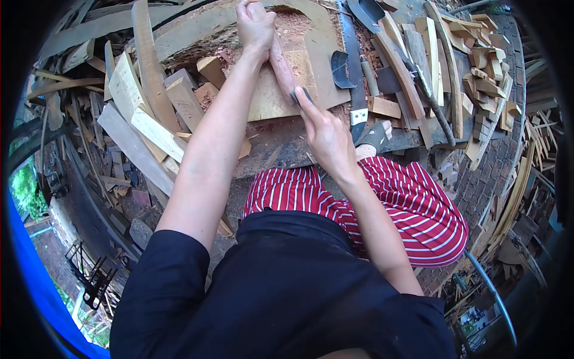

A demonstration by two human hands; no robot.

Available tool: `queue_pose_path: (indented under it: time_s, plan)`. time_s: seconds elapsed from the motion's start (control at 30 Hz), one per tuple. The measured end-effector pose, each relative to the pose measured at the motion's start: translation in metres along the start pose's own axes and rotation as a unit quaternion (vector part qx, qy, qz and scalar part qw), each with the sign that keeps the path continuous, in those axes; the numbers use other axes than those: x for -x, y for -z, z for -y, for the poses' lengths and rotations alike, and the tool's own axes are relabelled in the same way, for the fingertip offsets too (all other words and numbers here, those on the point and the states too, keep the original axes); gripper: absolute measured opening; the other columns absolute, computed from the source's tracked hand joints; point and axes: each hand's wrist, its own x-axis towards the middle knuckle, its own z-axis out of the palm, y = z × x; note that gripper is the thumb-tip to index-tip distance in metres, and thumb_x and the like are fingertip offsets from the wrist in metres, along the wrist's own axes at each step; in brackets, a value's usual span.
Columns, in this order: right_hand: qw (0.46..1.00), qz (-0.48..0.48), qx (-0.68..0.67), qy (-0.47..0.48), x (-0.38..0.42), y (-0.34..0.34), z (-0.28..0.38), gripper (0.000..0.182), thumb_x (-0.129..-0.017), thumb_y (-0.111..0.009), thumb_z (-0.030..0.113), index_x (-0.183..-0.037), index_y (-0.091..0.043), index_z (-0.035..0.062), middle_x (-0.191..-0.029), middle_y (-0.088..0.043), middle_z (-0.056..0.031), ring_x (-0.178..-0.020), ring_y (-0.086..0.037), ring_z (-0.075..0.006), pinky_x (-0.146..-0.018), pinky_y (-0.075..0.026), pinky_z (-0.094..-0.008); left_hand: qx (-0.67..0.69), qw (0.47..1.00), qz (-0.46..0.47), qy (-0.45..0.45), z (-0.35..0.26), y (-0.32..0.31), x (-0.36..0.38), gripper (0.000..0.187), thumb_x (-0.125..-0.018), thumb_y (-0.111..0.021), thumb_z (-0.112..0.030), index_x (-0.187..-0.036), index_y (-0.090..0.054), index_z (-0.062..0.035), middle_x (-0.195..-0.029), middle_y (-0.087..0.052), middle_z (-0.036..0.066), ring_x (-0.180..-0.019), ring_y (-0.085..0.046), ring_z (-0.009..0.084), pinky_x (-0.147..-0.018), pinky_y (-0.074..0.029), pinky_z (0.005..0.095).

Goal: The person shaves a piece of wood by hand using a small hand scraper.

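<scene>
Pretty messy spot tbh: brick-patterned floor (478, 190) over at 3 o'clock, a bluish pipe (495, 293) down at 4, a bright blue sheet (37, 290) at 8, daylight on greenery (25, 186) at 9, and scrap wood (79, 57) heaped around 10.

Along the near edge of the dark, low wooden platform (278, 143), a narrow strip is leaving passage until the right hand (329, 140). On the flat tan board (324, 69), room is lying open right of the reddish wooden stick (282, 69); the curved black plate (341, 70) and long grey saw blade (353, 42) are blocking the way beyond. Toward the left edge, tilted pale-and-brown wooden offcuts (152, 84) are crowding any approach.
</scene>
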Motion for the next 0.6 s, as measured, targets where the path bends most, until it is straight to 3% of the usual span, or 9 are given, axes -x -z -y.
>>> queue_pose_path:
  time_s: [0.13, 0.27, 0.37, 0.43, 0.5, 0.53, 0.6]
  plan:
    - [0.999, -0.015, -0.031, 0.017, -0.041, -0.002, 0.003, 0.049, -0.1, -0.055, 0.021, -0.148, -0.051, 0.0277, -0.09, -0.069, -0.0275, -0.079, -0.068, -0.0481, -0.071, -0.055, -0.0581, 0.066, 0.997, -0.001, 0.045, 0.0, 0.001, 0.002, 0.048, -0.078, -0.066, 0.0, -0.122, -0.052, -0.0096, -0.11, -0.053, 0.007, -0.103, -0.052, 0.0218, -0.093, -0.045, 0.0341]
    - [0.999, 0.026, 0.029, -0.005, -0.005, 0.007, 0.006, 0.048, -0.1, -0.054, 0.021, -0.147, -0.051, 0.0283, -0.087, -0.068, -0.029, -0.078, -0.069, -0.048, -0.069, -0.055, -0.0583, 0.052, 0.998, 0.009, 0.036, -0.007, 0.002, 0.0, 0.047, -0.078, -0.066, -0.002, -0.123, -0.053, -0.0107, -0.11, -0.053, 0.007, -0.104, -0.052, 0.0218, -0.094, -0.045, 0.0342]
    - [0.999, 0.008, 0.039, 0.004, -0.012, 0.003, 0.005, 0.046, -0.1, -0.053, 0.023, -0.146, -0.052, 0.0279, -0.089, -0.068, -0.0299, -0.079, -0.069, -0.048, -0.069, -0.056, -0.0577, 0.042, 0.998, -0.012, 0.036, -0.012, 0.001, 0.002, 0.042, -0.078, -0.064, -0.002, -0.119, -0.053, -0.0048, -0.109, -0.054, 0.012, -0.105, -0.053, 0.0264, -0.095, -0.045, 0.0364]
    - [1.0, 0.012, 0.025, -0.003, -0.04, 0.003, 0.009, 0.045, -0.1, -0.053, 0.023, -0.145, -0.053, 0.0267, -0.093, -0.068, -0.0304, -0.079, -0.069, -0.0479, -0.07, -0.056, -0.0574, 0.099, 0.979, 0.033, 0.174, -0.001, 0.005, -0.006, 0.051, -0.082, -0.07, -0.006, -0.126, -0.046, -0.0167, -0.098, -0.064, 0.014, -0.07, -0.067, 0.0254, -0.062, -0.058, 0.0424]
    - [0.998, 0.047, -0.016, -0.037, -0.069, 0.004, 0.011, 0.045, -0.1, -0.052, 0.021, -0.146, -0.053, 0.021, -0.105, -0.068, -0.0306, -0.097, -0.067, -0.0449, -0.083, -0.053, -0.0533, 0.081, 0.984, 0.027, 0.156, -0.006, 0.003, -0.002, 0.049, -0.081, -0.072, -0.007, -0.122, -0.047, -0.015, -0.096, -0.063, 0.011, -0.069, -0.066, 0.0215, -0.059, -0.057, 0.0387]
    - [0.999, 0.039, -0.017, -0.033, -0.073, 0.003, 0.005, 0.045, -0.1, -0.052, 0.021, -0.146, -0.053, 0.021, -0.105, -0.068, -0.0306, -0.097, -0.067, -0.0449, -0.083, -0.053, -0.0533, 0.064, 0.988, 0.021, 0.14, -0.013, 0.003, -0.003, 0.047, -0.081, -0.074, -0.008, -0.119, -0.047, -0.0132, -0.094, -0.063, 0.008, -0.067, -0.065, 0.0176, -0.057, -0.055, 0.035]
    - [0.995, 0.027, -0.092, 0.018, -0.069, 0.0, -0.014, 0.045, -0.1, -0.052, 0.023, -0.145, -0.054, 0.0194, -0.118, -0.064, -0.0314, -0.112, -0.063, -0.0439, -0.095, -0.05, -0.0484, 0.06, 0.985, 0.04, 0.155, -0.021, 0.007, 0.0, 0.047, -0.084, -0.072, -0.007, -0.122, -0.046, -0.0136, -0.101, -0.059, 0.011, -0.069, -0.063, 0.0187, -0.059, -0.057, 0.0343]
